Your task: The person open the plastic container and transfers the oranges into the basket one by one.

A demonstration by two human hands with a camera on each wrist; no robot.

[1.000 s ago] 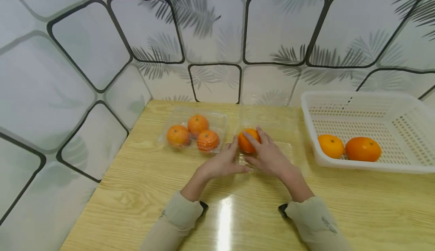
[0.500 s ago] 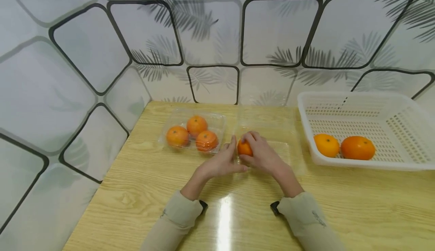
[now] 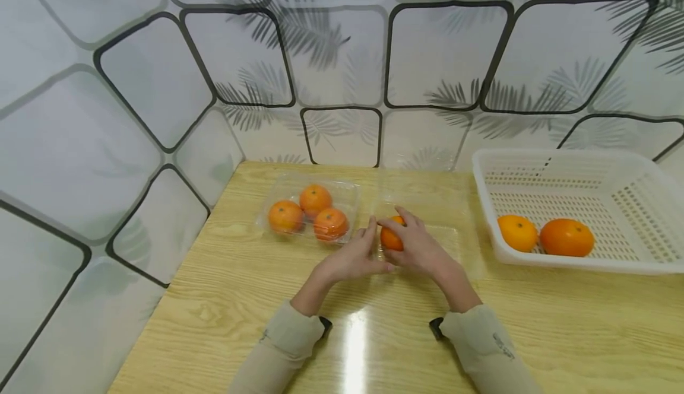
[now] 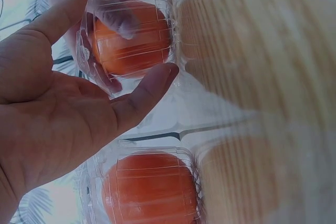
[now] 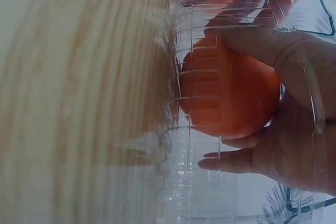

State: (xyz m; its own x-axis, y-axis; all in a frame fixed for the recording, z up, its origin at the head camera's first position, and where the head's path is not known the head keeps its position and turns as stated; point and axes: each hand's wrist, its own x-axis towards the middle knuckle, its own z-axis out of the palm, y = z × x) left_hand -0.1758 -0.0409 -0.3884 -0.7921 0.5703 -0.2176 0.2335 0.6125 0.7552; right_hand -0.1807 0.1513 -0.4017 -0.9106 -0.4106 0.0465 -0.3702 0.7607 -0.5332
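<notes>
Near the centre of the head view, the right hand (image 3: 417,248) curls its fingers and thumb around a round, bright orange citrus fruit (image 3: 392,240). This fruit is inside a transparent, ribbed plastic box (image 3: 449,237), at its left end. The left hand (image 3: 350,257) has its fingers straight and spread, and it grips nothing; it is just beside the left wall of this box, but I cannot tell if it touches.

The step in hand seems to be the seating of the fruit. To do it well, one should lower it snugly into the left end and loosen the fingers gently, because thin plastic may bend; the left hand could steady the wall.

Left of the centre, a second transparent plastic box (image 3: 346,191) contains three orange fruits (image 3: 314,200). At the right edge, a white perforated plastic basket (image 3: 566,263) holds two more fruits (image 3: 567,237). All stand on the pale wood-grain worktop (image 3: 214,334).
</notes>
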